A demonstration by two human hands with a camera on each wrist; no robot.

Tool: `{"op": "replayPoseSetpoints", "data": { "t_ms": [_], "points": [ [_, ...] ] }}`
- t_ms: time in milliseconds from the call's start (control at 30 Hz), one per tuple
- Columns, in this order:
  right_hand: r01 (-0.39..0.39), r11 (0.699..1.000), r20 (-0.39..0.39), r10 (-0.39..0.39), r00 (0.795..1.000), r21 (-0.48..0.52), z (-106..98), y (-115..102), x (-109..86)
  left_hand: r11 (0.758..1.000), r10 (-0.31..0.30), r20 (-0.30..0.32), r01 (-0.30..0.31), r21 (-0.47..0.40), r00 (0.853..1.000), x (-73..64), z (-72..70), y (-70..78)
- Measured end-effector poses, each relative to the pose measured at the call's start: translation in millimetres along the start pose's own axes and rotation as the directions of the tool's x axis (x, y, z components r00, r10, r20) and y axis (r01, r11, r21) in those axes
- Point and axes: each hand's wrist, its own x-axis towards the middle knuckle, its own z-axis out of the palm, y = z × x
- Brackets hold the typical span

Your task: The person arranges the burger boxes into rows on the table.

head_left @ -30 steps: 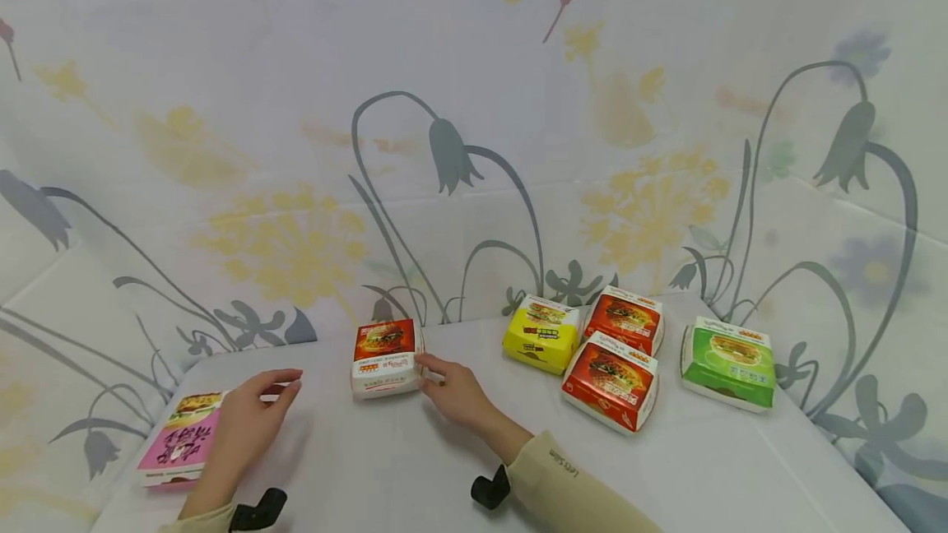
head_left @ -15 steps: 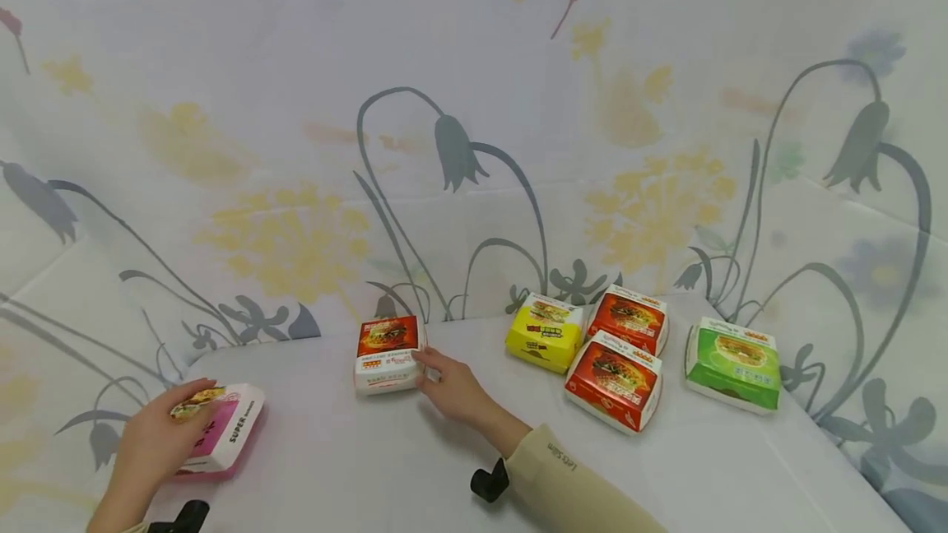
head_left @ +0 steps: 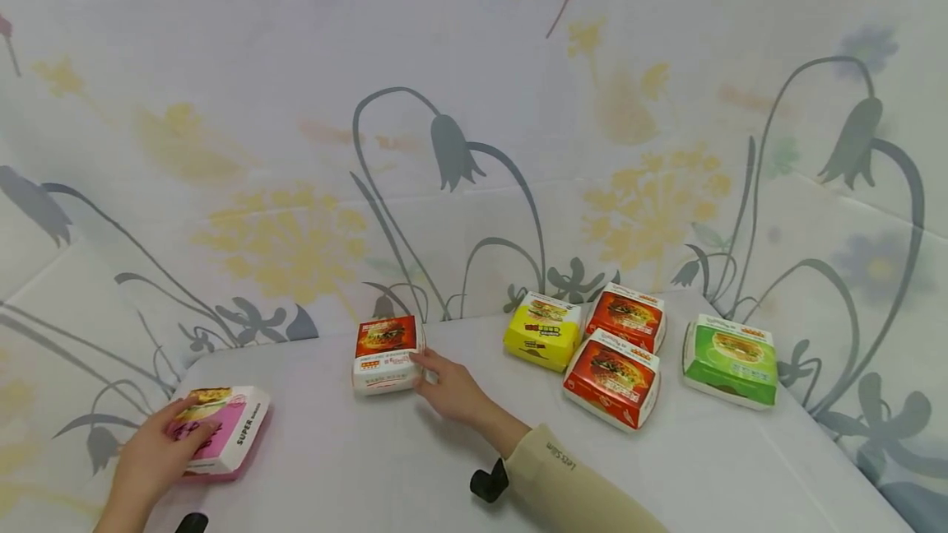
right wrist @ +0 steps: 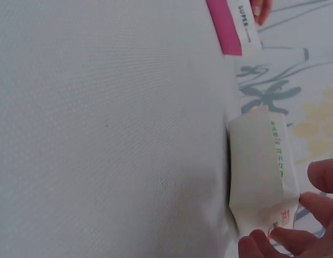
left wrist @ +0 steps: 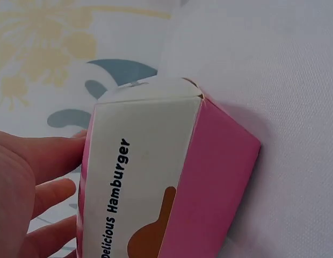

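Note:
At the left of the head view, my left hand point(head_left: 155, 447) rests on top of a pink-and-white hamburger box point(head_left: 244, 430). Its fingers lie loosely spread over the printed lid. The left wrist view shows the fingertips against that lid, with the box's white side point(left wrist: 139, 172) facing the camera. Farther right, the fingers of my right hand point(head_left: 453, 389) touch the right side of a red-and-white hamburger box point(head_left: 387, 356), which sits near the back of the table. In the right wrist view the thumb stands apart from this white-sided box point(right wrist: 258, 166).
A yellow burger box point(head_left: 543, 331), two red ones, one behind point(head_left: 626, 317) and one in front point(head_left: 613, 378), and a green box point(head_left: 729, 362) sit to the right on the white-covered table point(head_left: 415, 475). A flower-printed cloth point(head_left: 474, 212) rises behind.
My left hand has moved left and down from beside the pink box onto its lid. That box has shifted right and turned, showing its "SUPER" side. My right hand stays at the red-and-white box.

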Motion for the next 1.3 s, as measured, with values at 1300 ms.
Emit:
{"op": "replayPoseSetpoints", "data": {
  "t_ms": [1300],
  "points": [
    [-0.023, 0.990, -0.075, 0.034, 0.997, 0.137, 1.6, 2.3, -19.1, 0.979, 0.186, 0.043, -0.181, -0.099, 0.982, -48.2, 70.1, 93.3]
  ]
}}
